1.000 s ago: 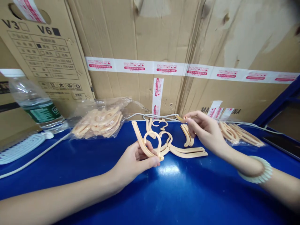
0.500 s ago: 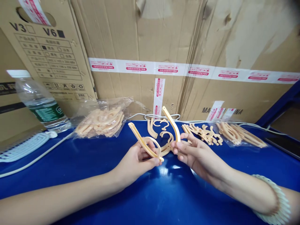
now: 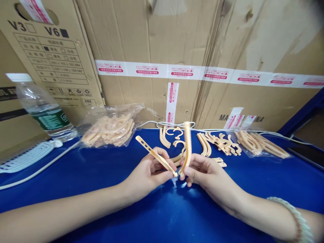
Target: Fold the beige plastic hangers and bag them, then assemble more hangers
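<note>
My left hand point(image 3: 149, 170) pinches a beige plastic hanger arm point(image 3: 147, 146), a narrow bar with slots that slants up to the left. Its lower end pokes out past my thumb; the curved hook seen on it earlier cannot be made out now. In my right hand point(image 3: 209, 172), a second hanger arm point(image 3: 187, 143) stands nearly upright, bending at its lower end. The two lower ends are close together above the blue table, and I cannot tell whether they touch. Behind them lie a loose hanger hook point(image 3: 180, 145) and other curved parts, partly hidden by my hands.
Beige arms point(image 3: 204, 144) and a pile of hooks point(image 3: 225, 143) lie to the right, near a bag of parts point(image 3: 260, 143). Another clear bag point(image 3: 113, 130), a water bottle point(image 3: 48, 111) and a pale hairbrush point(image 3: 27, 157) are left. Cardboard boxes point(image 3: 152, 40) and a white cable point(image 3: 149, 122) line the back.
My right hand has moved down and left, bringing its arm's lower end close to the left piece. The left piece has rotated, showing its slotted face.
</note>
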Action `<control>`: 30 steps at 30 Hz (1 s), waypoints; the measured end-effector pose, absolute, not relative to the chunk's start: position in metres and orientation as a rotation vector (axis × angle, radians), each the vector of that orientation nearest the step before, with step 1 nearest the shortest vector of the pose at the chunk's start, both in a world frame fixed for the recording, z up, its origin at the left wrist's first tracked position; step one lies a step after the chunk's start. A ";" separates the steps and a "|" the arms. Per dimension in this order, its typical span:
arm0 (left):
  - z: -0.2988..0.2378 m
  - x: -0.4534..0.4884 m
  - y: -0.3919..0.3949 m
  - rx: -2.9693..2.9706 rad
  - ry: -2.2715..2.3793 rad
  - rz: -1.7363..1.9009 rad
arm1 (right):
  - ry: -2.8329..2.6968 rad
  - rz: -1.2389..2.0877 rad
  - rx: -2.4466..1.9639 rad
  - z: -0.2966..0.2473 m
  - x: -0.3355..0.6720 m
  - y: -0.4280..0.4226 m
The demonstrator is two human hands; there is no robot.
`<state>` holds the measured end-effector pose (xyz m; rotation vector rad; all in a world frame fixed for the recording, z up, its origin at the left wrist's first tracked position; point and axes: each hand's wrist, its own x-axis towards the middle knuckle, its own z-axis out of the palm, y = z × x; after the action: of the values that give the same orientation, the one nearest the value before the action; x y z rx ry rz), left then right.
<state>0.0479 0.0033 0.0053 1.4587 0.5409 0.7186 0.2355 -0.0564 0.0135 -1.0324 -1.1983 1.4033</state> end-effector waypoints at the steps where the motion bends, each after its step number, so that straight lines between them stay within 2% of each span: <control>1: 0.006 0.048 0.003 1.470 0.544 0.720 | -1.210 1.386 -1.035 0.013 0.236 -0.056; 18: 0.010 0.047 0.000 1.501 0.526 0.685 | -1.398 1.289 -1.051 0.014 0.238 -0.054; 30: 0.008 0.047 -0.003 1.473 0.684 0.720 | -1.316 1.263 -1.060 0.008 0.234 -0.061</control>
<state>0.0471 -0.0025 0.0083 1.4730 0.6836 0.7198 0.2338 -0.0613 0.0081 -1.0600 -1.3158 1.2627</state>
